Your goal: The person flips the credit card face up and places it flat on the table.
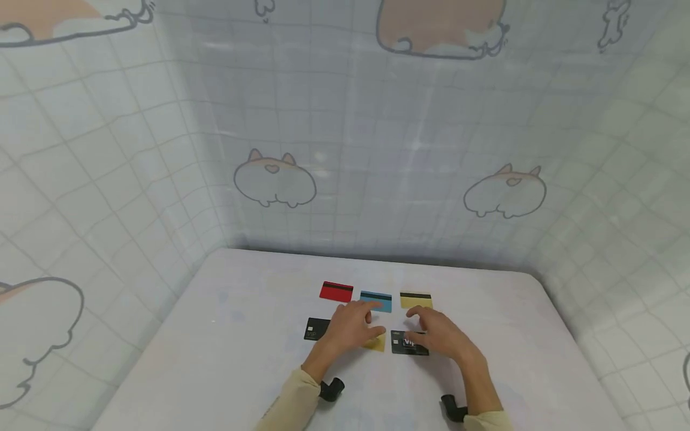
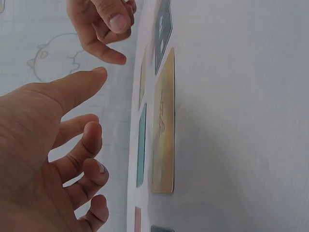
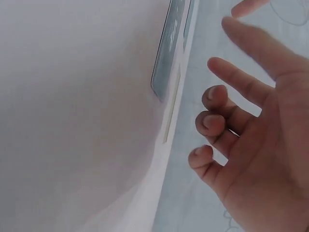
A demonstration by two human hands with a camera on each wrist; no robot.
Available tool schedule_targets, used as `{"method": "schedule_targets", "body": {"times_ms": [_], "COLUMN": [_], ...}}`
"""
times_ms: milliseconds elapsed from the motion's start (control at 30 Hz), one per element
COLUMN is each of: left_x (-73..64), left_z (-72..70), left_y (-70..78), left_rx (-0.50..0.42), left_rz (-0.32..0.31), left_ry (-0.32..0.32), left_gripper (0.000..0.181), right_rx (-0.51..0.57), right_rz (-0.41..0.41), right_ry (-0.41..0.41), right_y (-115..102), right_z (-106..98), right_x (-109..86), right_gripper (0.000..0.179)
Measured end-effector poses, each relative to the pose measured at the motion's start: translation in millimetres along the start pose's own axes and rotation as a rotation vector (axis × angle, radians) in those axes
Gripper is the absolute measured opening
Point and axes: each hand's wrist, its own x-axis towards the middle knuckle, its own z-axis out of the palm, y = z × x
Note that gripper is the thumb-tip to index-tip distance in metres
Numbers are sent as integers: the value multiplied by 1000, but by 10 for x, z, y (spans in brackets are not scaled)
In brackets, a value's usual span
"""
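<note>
Six cards set out in two rows; both hands released above them

Position: the six cards lie flat and apart on a white table [image 1: 242,347]. Far row, left to right: a red rectangular card [image 1: 336,293], a blue rectangular card [image 1: 381,299] and a pale gold rectangular card [image 1: 416,301], each with a dark stripe along its far edge. Near row: a black rectangular card with a small pale chip [image 1: 316,328], a shiny gold rectangular card [image 2: 164,135] and a second black chip card with bold white lettering [image 1: 401,348].

Hands: the left hand [image 1: 350,328] is released, fingers loosely bent, above the middle of the layout; it partly covers the first black card and the shiny gold card in the head view. The right hand [image 1: 443,336] is likewise released, over the second black card. Both wrist views show the fingers clear of the cards.

Progress (judgement): the laying-out looks complete, three over three, slightly uneven in alignment. Whether any straightening or further handling is left cannot be told.

Writing: "VIP" reads in white on the second black card; fainter, apparently also "VIP", on the first. The shiny gold card carries a mark too indistinct to read. No brand legible.
</note>
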Motion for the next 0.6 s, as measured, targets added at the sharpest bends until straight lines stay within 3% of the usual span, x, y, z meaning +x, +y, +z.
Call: {"method": "schedule_targets", "body": {"times_ms": [300,600], "left_x": [0,180], "left_z": [-101,-359], "left_y": [-64,-404], "left_rx": [-23,95], "left_rz": [-27,-18], "left_ry": [-10,25], "left_gripper": [56,59], "right_rx": [44,26], "right_rz": [-27,-148], "right_ry": [5,22], "right_y": [-27,44], "right_z": [-9,-127], "right_x": [62,373], "right_gripper": [39,48]}}
